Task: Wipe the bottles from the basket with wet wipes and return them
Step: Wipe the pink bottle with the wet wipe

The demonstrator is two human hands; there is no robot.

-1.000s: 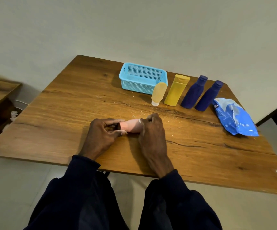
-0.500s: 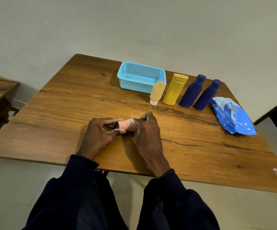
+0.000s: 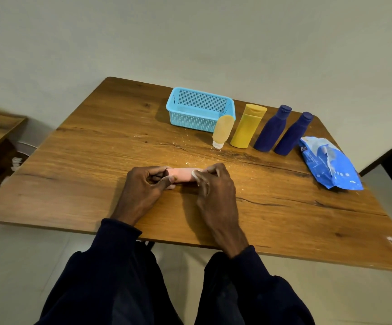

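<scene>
On the wooden table [image 3: 91,174], toward its far edge, sits a pale blue mesh basket [image 3: 199,109]. Well to its right lies a crumpled blue wipes pack [image 3: 331,165]. Between them stand two dark blue bottles [image 3: 272,130] [image 3: 292,134], a yellow bottle [image 3: 247,126] and a small amber tube [image 3: 223,130] on its cap, just in front of the basket's corner. Nearer the person, a pink bottle [image 3: 182,174] lies on its side on the tabletop. The left hand [image 3: 143,186] pinches its left end. The right hand [image 3: 216,188] curls round the right end, pressing a white wipe [image 3: 195,174] against it.
</scene>
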